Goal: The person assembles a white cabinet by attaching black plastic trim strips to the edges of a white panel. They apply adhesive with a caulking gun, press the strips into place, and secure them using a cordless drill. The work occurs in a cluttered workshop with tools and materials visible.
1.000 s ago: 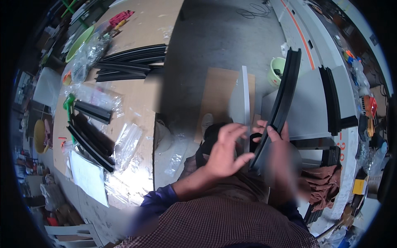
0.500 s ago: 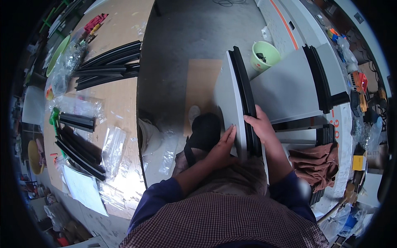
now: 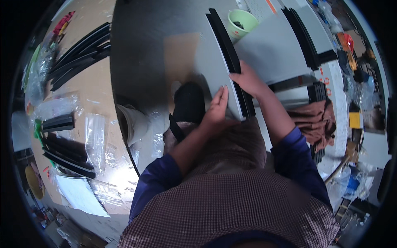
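A light grey panel (image 3: 209,53) stands on edge in front of me, its near end against my lap. Along its upper edge lies a long black ribbed strip (image 3: 223,41). My right hand (image 3: 250,82) is closed over this strip from the right, its thumb on top. Flat against the panel's left side rests my left hand (image 3: 216,111), fingers stretched out. The panel hides the palm side of that hand in part. The underside of the strip is out of sight.
Right of me, another grey panel (image 3: 269,49) carries black strips (image 3: 302,37); a brown cloth (image 3: 314,124) hangs below. A green bucket (image 3: 244,20) stands beyond. On the left-hand table (image 3: 99,87) lie black strips (image 3: 78,51), plastic bags (image 3: 95,132) and a paper sheet (image 3: 80,194).
My view has shifted, so the scene sits higher and further left. Both hands keep about the same places on the panel and strip. Less of the panel's pale edge beside the strip shows.
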The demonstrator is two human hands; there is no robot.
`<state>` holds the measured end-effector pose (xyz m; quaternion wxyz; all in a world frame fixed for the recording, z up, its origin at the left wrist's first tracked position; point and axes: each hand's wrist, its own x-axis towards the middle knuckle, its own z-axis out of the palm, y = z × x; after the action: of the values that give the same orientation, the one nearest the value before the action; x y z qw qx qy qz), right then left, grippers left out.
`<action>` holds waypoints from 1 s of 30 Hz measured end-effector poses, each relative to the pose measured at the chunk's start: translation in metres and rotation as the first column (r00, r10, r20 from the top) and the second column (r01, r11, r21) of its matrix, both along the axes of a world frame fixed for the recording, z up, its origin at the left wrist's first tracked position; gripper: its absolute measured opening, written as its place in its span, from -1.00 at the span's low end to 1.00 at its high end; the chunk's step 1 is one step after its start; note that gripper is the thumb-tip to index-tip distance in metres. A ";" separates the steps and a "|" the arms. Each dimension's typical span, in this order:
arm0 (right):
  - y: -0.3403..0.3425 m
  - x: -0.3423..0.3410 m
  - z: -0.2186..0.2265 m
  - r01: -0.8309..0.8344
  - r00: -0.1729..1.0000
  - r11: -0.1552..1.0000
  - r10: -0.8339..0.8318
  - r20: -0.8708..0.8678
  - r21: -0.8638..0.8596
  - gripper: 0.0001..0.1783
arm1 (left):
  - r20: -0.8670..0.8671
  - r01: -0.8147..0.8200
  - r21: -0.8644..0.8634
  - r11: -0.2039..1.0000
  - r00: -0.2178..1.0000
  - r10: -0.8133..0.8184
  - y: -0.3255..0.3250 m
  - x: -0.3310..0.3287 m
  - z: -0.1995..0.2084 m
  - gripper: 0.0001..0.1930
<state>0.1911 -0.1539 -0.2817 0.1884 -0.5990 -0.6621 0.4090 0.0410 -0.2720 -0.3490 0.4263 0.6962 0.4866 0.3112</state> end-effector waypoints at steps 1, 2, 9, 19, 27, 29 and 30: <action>0.000 0.002 -0.001 0.005 1.000 1.000 -0.005 0.001 0.008 -0.50 | -0.030 0.007 -0.035 0.999 1.000 -0.008 0.001 0.001 -0.001 0.31; 0.000 0.002 -0.002 0.019 1.000 1.000 -0.019 0.002 0.018 -0.51 | -0.048 0.006 -0.039 0.999 0.999 -0.008 0.002 0.003 -0.001 0.31; 0.001 -0.001 0.005 0.078 0.997 0.996 -0.077 0.018 -0.043 -0.52 | -0.052 -0.006 -0.028 1.000 0.999 0.004 0.000 0.006 0.001 0.32; -0.010 -0.012 0.008 0.104 0.994 0.994 -0.104 0.029 0.024 -0.55 | 0.018 -0.019 0.045 0.999 1.000 0.018 -0.001 0.004 -0.011 0.33; -0.010 -0.010 0.001 0.128 0.992 0.992 -0.128 -0.001 -0.020 -0.56 | -0.032 -0.028 0.014 1.000 0.999 0.028 -0.002 0.004 -0.007 0.33; -0.010 -0.011 0.002 0.126 0.992 0.991 -0.126 -0.001 -0.032 -0.55 | -0.024 -0.027 -0.009 1.000 0.999 0.027 -0.002 0.004 -0.006 0.34; -0.011 -0.012 0.004 0.116 0.993 0.993 -0.115 0.020 -0.020 -0.55 | -0.026 -0.017 -0.008 1.000 1.000 0.017 -0.002 0.003 -0.006 0.34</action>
<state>0.1792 -0.1647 -0.2780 0.1990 -0.6421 -0.6237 0.3989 0.0444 -0.2735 -0.3548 0.4202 0.6943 0.4992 0.3037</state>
